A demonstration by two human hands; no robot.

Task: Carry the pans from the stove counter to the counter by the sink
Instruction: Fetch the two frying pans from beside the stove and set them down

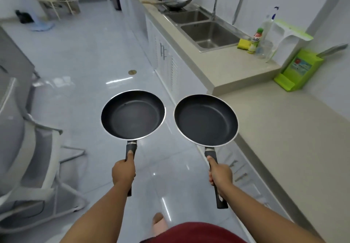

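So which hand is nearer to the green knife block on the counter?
Right. The right hand grips its pan handle beside the counter, below the green knife block; the left hand is out over the floor.

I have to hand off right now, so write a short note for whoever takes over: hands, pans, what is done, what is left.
Left hand: closed in a firm grip on the handle of the left pan, held level over the floor.
Right hand: closed on the handle of the right pan, also level, its rim just reaching over the counter edge.
Both pans look empty and do not touch each other.
Done: both pans are picked up and in transit.
Left: walk on to the sink ahead on the right and set both pans on the bare counter beside it, clear of the sponge and bottles.
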